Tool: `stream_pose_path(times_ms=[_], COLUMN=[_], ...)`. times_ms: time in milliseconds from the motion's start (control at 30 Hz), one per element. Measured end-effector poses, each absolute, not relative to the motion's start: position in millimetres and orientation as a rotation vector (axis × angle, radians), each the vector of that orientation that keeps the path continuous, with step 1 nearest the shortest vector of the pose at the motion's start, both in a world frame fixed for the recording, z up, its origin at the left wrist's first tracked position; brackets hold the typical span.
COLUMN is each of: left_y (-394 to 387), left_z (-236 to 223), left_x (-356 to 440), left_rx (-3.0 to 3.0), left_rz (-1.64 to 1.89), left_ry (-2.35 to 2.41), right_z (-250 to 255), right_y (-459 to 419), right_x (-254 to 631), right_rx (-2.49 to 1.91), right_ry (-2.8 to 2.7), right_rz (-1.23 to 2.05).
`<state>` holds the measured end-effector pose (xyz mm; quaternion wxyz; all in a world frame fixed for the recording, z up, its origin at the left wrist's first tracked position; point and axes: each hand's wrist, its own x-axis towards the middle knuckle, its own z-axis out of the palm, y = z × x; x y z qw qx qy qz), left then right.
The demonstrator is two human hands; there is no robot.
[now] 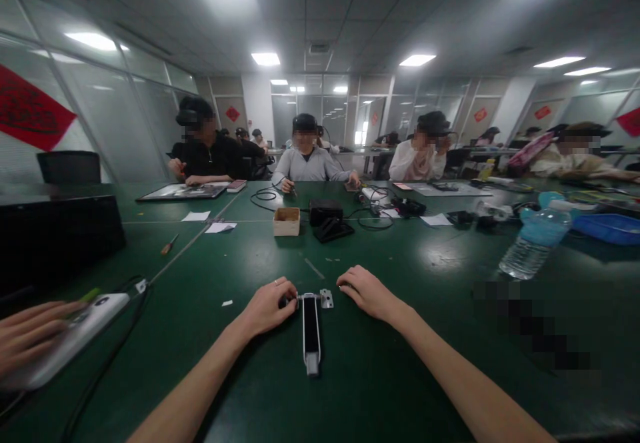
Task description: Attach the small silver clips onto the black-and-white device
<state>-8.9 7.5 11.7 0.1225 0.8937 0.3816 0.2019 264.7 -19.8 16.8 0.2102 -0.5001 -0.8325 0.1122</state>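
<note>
A long narrow black and silver metal part (311,326) lies on the green table (400,363) straight ahead of me, with a small perforated metal bracket (327,297) at its far end. My left hand (270,304) is curled with its fingertips pinched against the left side of that far end. My right hand (364,289) rests on the table just right of the bracket, fingers bent downward; whether it holds anything is hidden.
A small cardboard box (287,221), a black device with cables (327,219), a water bottle (535,243), a blue tray (607,227) and a screwdriver (169,245) sit on the table. Another person's hand (30,333) holds a white device (75,336) at left. Several people sit along the far side.
</note>
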Motion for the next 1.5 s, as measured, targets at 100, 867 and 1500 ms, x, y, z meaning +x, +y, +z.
stream_pose_path(times_ms=[100, 867, 1500], left_y=[6, 9, 7], left_z=[14, 7, 8], left_x=[-9, -11, -10], left_rx=[2.598, 2.596, 2.586], left_rz=[0.598, 0.644, 0.648], left_ry=[1.119, 1.067, 1.067], right_z=[20, 12, 12], right_y=[-28, -32, -31], right_x=[253, 232, 230], right_rx=[-1.316, -1.3, -1.319], right_ry=[-2.279, -2.14, -2.323], right_rz=[0.368, 0.398, 0.318])
